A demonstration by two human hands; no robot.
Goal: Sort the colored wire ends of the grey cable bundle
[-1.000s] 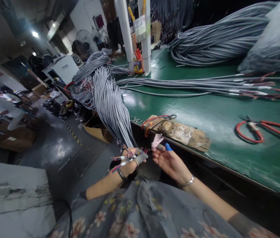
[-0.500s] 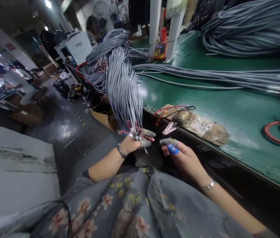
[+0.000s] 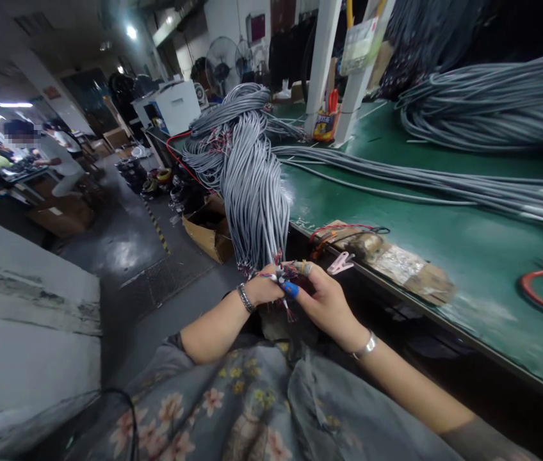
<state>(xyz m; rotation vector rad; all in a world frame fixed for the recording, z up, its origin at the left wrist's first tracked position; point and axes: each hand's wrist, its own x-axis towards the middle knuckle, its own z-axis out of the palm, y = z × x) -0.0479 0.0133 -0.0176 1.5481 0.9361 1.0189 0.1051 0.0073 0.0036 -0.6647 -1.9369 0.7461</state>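
Observation:
A thick bundle of grey cables hangs over the table's edge, its stripped ends showing thin coloured wires. My left hand is closed around several of these cable ends. My right hand meets it there, thumb and forefinger pinched on the wire ends; the thumb wears a blue finger cot and the forefinger a grey one. Just right of the hands, a pink clip sits at the table edge. The left fingers are partly hidden behind the wires and my right hand.
On the green table lie a taped cardboard piece, a red cable loop, a long run of cables and a large coil. An open carton stands on the floor. A co-worker sits far left.
My right hand has moved left, from apart to touching the wire ends in my left hand, and its fingers have closed on them. The camera view has shifted slightly.

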